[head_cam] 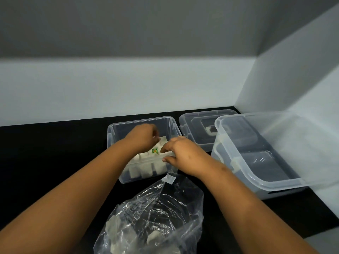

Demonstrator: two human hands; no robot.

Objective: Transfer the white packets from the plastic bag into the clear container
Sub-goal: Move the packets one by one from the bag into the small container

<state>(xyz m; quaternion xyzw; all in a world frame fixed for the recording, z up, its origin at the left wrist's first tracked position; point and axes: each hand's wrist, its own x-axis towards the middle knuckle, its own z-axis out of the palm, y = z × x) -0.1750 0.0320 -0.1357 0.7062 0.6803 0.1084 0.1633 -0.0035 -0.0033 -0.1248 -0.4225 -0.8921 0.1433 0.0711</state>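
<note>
A small clear container (117,129) stands on the black counter and holds several white packets (145,170) standing in a row against its near wall. Both hands are inside it. My left hand (145,138) is curled over a white packet (162,139) near the middle. My right hand (180,153) rests its fingers on the tops of the packets, beside one with a green and yellow label (155,150). Below, close to me, lies an open crinkled plastic bag (156,213) with more white packets (154,237) dimly seen inside.
A clear lid (194,121) lies behind and to the right of the container. A larger clear bin (244,165) stands at the right, partly over the lid. A grey-white wall runs along the back and the right side of the black counter (55,153).
</note>
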